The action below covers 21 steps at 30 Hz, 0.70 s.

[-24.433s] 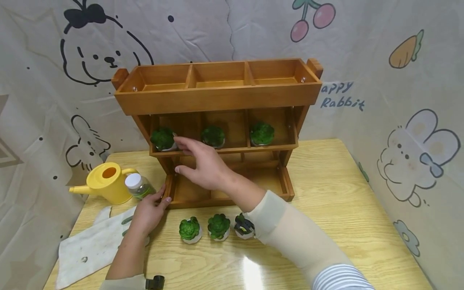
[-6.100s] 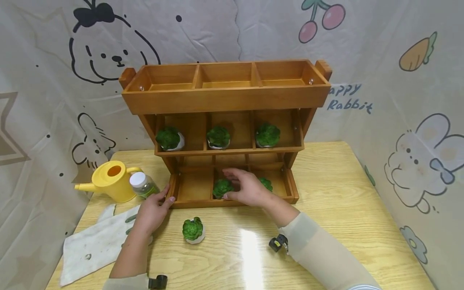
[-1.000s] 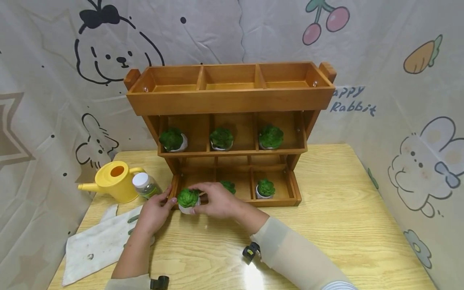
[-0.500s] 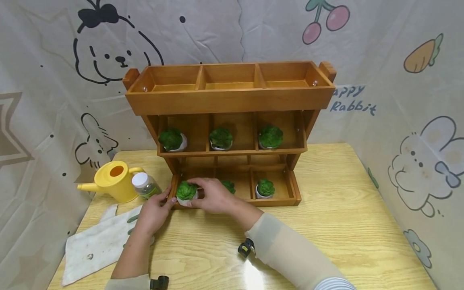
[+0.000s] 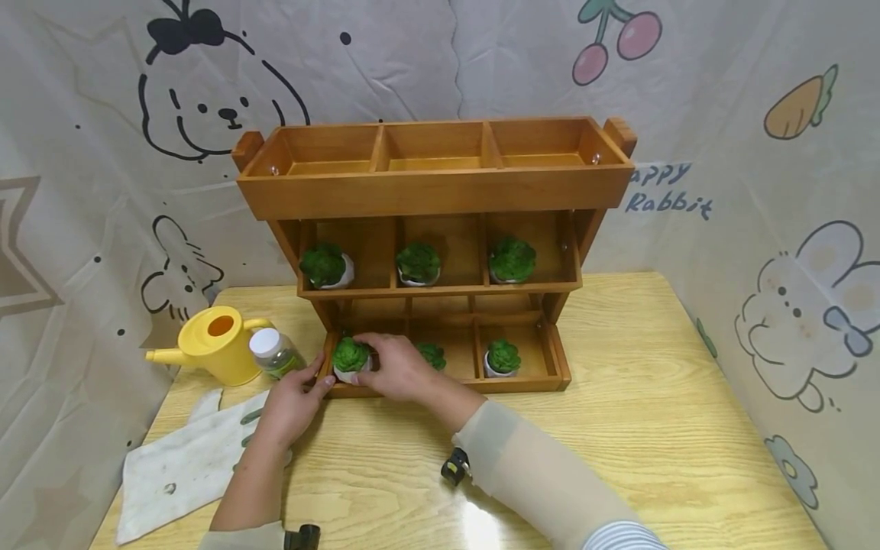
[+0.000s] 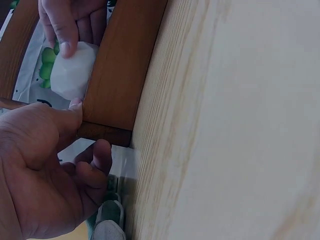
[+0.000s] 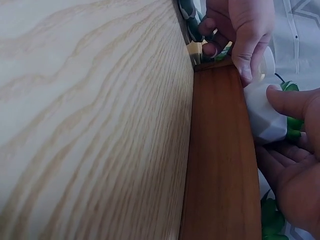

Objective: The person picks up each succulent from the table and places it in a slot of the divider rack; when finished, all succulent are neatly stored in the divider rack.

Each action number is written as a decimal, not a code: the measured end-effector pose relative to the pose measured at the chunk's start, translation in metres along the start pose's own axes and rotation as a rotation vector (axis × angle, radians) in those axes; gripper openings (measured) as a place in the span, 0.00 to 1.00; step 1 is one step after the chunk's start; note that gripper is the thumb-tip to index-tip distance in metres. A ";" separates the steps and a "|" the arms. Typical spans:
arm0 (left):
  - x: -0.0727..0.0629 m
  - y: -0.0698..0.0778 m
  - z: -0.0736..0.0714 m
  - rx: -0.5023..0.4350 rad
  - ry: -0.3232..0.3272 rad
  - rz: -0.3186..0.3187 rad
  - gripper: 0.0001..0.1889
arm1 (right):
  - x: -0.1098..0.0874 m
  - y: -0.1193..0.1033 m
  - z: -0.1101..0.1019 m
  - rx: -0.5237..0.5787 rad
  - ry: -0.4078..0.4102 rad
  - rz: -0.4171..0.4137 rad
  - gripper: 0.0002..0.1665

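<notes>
A three-tier wooden plant shelf (image 5: 435, 192) stands on the table. My right hand (image 5: 402, 368) pinches the white pot of a small artificial succulent (image 5: 351, 356) at the bottom tier's left compartment. In the right wrist view the thumb presses the white faceted pot (image 7: 265, 114), which sits just behind the tier's front board (image 7: 217, 150). My left hand (image 5: 294, 403) grips that tier's front left corner, thumb on the inner side and fingers outside. Another succulent (image 5: 431, 354), partly hidden by my right hand, is in the middle compartment; one more (image 5: 503, 357) is in the right.
Three succulents stand on the middle tier, the left one (image 5: 325, 265) tilted. The top tier (image 5: 435, 145) has three compartments. Left of the shelf are a yellow watering can (image 5: 216, 347), a white-lidded jar (image 5: 273, 351) and white gloves (image 5: 186, 466). A printed curtain surrounds the table.
Three succulents went from the table in front to the bottom tier, the last carried back into the left compartment by my right hand this past second. My left hand keeps its hold on the corner.
</notes>
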<state>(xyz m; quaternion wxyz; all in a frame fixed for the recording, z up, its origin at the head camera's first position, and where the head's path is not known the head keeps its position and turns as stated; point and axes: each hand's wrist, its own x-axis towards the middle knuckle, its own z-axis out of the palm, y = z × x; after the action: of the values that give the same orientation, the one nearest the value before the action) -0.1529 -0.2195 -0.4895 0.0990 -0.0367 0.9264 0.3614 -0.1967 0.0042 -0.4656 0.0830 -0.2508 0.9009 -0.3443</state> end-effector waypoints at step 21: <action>0.001 -0.002 0.001 0.006 0.002 0.018 0.34 | 0.015 -0.002 0.009 -0.073 -0.059 0.029 0.39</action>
<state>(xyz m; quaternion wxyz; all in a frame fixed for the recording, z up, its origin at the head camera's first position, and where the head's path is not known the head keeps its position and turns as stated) -0.1533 -0.2200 -0.4913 0.0948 -0.0283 0.9278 0.3597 -0.2063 -0.0102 -0.4703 0.1052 -0.2505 0.9136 -0.3026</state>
